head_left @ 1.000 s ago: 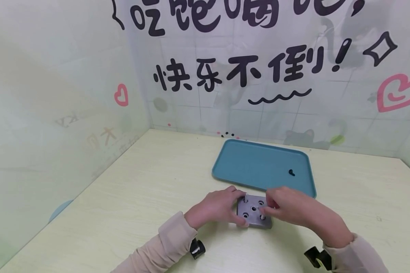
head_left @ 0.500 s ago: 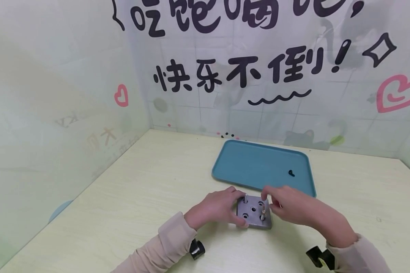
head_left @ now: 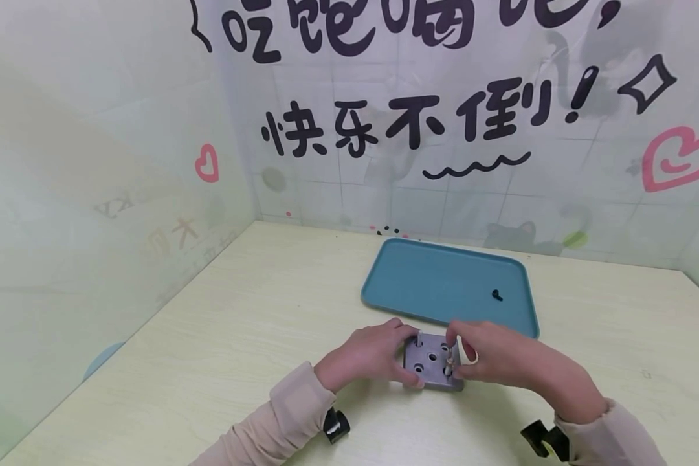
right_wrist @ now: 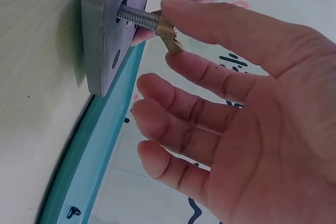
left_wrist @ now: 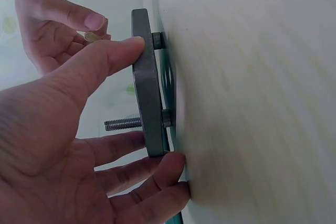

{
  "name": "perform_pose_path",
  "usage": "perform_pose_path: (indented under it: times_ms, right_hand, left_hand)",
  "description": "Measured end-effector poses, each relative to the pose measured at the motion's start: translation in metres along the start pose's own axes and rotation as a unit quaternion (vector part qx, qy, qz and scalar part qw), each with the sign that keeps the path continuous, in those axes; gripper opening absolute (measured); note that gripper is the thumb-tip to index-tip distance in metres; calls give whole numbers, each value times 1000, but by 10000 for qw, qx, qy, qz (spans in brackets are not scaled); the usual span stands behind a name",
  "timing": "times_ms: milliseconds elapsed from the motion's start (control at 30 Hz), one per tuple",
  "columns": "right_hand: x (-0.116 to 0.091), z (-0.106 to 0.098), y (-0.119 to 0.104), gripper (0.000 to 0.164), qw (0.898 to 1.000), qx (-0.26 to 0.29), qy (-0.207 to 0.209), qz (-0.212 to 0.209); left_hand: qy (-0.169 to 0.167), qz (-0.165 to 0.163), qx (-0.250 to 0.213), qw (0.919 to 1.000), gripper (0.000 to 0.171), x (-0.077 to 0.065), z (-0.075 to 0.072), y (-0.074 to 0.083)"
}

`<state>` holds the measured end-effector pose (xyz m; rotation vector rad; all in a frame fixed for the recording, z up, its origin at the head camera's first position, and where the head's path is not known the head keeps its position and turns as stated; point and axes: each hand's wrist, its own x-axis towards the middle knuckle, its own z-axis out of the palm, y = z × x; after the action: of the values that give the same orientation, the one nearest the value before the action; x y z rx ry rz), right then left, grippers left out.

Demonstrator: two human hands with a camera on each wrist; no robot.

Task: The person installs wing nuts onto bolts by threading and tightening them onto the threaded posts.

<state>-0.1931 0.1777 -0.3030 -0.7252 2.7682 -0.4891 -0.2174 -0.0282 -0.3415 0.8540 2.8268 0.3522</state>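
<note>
My left hand [head_left: 369, 353] grips a square grey metal plate [head_left: 433, 375] by opposite edges, thumb on the near side. Several holes pierce the plate. Two threaded bolts stand up through it, their heads showing beneath in the left wrist view. One bare bolt [left_wrist: 123, 124] rises beside my left fingers. On the other bolt [right_wrist: 139, 18] sits a brass wing nut [right_wrist: 169, 35] near the top of the thread. My right hand [head_left: 495, 349] has thumb and index finger on this wing nut, pinching it; its other fingers are loosely curled and touch nothing.
Behind the plate lies a blue tray [head_left: 437, 275] with a small black wing-shaped piece [head_left: 497, 295] on it. The pale wooden table [head_left: 256, 310] meets printed walls at the back and left. A black wrist mount [head_left: 336, 425] shows under the left sleeve.
My right fingers have shifted around the wing nut, opening away from it half a second ago and closing on it again now. The left hand and plate have stayed put.
</note>
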Motion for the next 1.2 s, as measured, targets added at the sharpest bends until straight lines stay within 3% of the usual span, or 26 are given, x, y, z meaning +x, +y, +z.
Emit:
perform_pose_path:
  times_ms: [267, 567, 900, 1067, 1200]
  right_hand:
    - [-2, 0, 0, 32, 9998, -13, 88, 199]
    - [0, -1, -2, 24, 9996, -118, 168, 183]
    - [2, 0, 1, 30, 9993, -83, 294, -227]
    - [0, -1, 3, 8, 9982, 37, 274, -533]
    - [-1, -3, 5, 27, 9942, 31, 305, -1034]
  left_hand:
    - [26, 42, 24, 10000, 80, 0, -1, 1]
    - [47, 67, 41, 10000, 81, 1, 0, 0]
    - [16, 10, 34, 10000, 81, 1, -2, 0]
    - [-29, -2, -4, 10000, 81, 0, -1, 0]
    - [-24, 8, -12, 10000, 81, 0, -1, -1]
